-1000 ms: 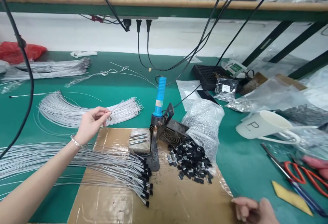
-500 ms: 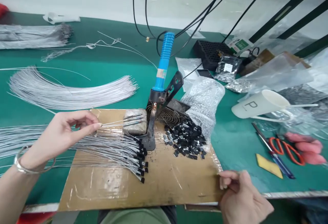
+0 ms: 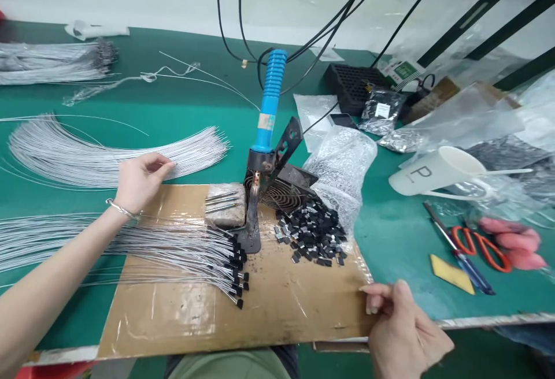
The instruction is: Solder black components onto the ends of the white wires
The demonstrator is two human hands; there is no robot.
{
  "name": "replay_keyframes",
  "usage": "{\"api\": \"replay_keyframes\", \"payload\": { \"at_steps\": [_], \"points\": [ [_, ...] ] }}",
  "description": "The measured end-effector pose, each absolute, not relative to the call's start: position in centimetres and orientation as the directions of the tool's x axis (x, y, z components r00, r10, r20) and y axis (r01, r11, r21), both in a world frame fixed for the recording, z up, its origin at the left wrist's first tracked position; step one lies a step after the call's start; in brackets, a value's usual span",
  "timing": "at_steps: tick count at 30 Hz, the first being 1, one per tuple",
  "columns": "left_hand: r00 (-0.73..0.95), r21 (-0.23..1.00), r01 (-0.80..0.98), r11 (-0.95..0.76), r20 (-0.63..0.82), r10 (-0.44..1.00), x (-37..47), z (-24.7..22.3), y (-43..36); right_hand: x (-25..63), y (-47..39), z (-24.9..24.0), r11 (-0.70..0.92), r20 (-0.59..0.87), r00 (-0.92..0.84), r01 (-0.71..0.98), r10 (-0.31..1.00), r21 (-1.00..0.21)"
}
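My left hand (image 3: 142,181) reaches over the near side of a curved bundle of thin white wires (image 3: 82,156), its thumb and fingertips pinched together on the wires. My right hand (image 3: 405,330) is by the front right corner of the cardboard sheet (image 3: 295,315), fingers curled in a pinch; what they hold, if anything, I cannot make out. A soldering iron with a blue handle (image 3: 269,101) stands in a dark metal stand, tip downward. Beside the tip, a pale block (image 3: 229,220) bears several thin metallic strips. Wires with black connectors (image 3: 237,260) lie across the cardboard.
A pile of small black connectors (image 3: 314,231) sits right of the stand, against bubble wrap (image 3: 342,165). Farther right are a tipped white mug (image 3: 437,171), orange-handled scissors (image 3: 481,249) and a yellow sponge (image 3: 452,274). Another wire bundle (image 3: 52,62) lies at the back left.
My left hand has moved up and right, from holding thin wires near the pale block to the curved white bundle. My right hand stays near the cardboard corner. The view has shifted slightly.
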State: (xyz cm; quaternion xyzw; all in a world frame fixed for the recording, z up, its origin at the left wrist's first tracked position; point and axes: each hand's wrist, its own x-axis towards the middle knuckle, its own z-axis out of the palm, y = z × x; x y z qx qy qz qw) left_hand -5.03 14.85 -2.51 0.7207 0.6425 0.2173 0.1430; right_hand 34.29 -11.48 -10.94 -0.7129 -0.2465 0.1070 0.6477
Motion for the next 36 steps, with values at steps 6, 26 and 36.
{"api": "replay_keyframes", "payload": {
  "at_steps": [6,26,36],
  "points": [
    [0.095,0.458,0.873,-0.169,0.182,0.979,-4.1,-0.8,12.9,34.3,-11.5,-10.6,-0.063,0.171,0.854,0.23,0.491,-0.971],
    [0.566,0.838,0.543,-0.053,-0.319,0.761,-2.8,1.2,2.1,23.0,-9.2,-4.3,0.039,0.045,0.113,0.057,0.993,-0.998],
    [0.543,0.809,0.587,-0.033,-0.363,0.758,-2.5,0.9,0.8,22.3,-7.7,-4.6,0.131,0.132,0.003,0.113,0.991,-0.985]
  ]
}}
